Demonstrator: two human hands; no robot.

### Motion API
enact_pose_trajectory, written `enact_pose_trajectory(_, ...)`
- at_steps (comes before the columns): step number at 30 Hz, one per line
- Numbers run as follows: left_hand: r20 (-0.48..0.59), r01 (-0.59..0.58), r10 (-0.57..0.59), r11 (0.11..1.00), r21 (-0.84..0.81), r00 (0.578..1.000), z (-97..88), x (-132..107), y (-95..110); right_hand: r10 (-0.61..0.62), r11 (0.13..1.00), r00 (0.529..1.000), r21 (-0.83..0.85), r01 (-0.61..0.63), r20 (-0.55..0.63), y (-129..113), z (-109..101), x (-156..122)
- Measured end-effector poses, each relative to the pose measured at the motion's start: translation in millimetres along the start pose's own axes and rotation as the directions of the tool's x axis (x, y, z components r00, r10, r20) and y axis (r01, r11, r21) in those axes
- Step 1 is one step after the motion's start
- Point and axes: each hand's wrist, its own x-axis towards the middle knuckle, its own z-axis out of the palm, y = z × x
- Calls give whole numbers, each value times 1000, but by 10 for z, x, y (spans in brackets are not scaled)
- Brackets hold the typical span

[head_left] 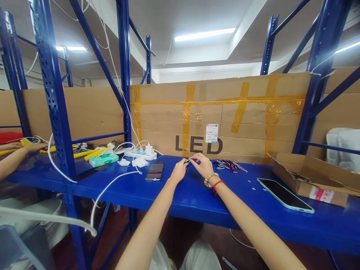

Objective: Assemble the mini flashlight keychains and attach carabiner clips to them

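My left hand (179, 169) pinches a small green object (186, 161) above the blue shelf top, too small for me to tell its kind. Close against it, my right hand (203, 165) has its thumb and fingers pressed together at the object's right side. Whatever sits in that right pinch is hidden. Just right of my right hand lies a pile of slim metallic red, blue and silver pieces (228, 165). To the left of my left hand, a dark phone (155, 171) lies with a cable plugged in.
A phone in a light-blue case (284, 195) lies at right, beside an open cardboard box (320, 187). A power strip (142, 153), crumpled tissue (139, 162) and a green tissue pack (104, 159) are at left. Beyond the blue post (54, 93), another person's hand (33, 147) shows. Cardboard (165, 123) stands behind.
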Motion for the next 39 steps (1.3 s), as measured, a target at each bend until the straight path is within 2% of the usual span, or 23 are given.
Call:
enact_pose_trajectory(7,21,56,-57,998,19,998,-4,-23,16,6,996,996,85,-14,88,34,71,-26)
enact_pose_trajectory(10,26,114,-116,992,55,993,-30,-37,48,47,992,995,108,-57,86,72,78,5)
enact_pose_trajectory(14,-36,248,-245,961,120,969,-84,-54,79,218,974,976,62,-218,-2,273,-74,81)
enact_pose_trajectory(19,-114,364,-349,918,157,930,-127,-72,106,445,877,891,-156,-455,-94,664,-275,29)
enact_pose_trajectory(22,-116,366,-349,913,181,930,-137,-82,142,491,834,871,-278,-477,-23,765,-221,-52)
enact_pose_trajectory(26,-106,349,-333,909,227,937,-153,-94,192,456,851,876,-365,-378,157,760,-74,-100)
enact_pose_trajectory(28,-106,342,-326,908,244,940,-162,-102,209,470,835,861,-413,-363,195,763,-58,-105)
enact_pose_trajectory(33,-105,341,-325,908,243,940,-177,-137,225,570,736,805,-538,-411,166,830,-171,-122)
enact_pose_trajectory(39,-4,239,-245,942,237,969,-181,-233,281,611,680,787,-562,-471,80,794,-230,-126)
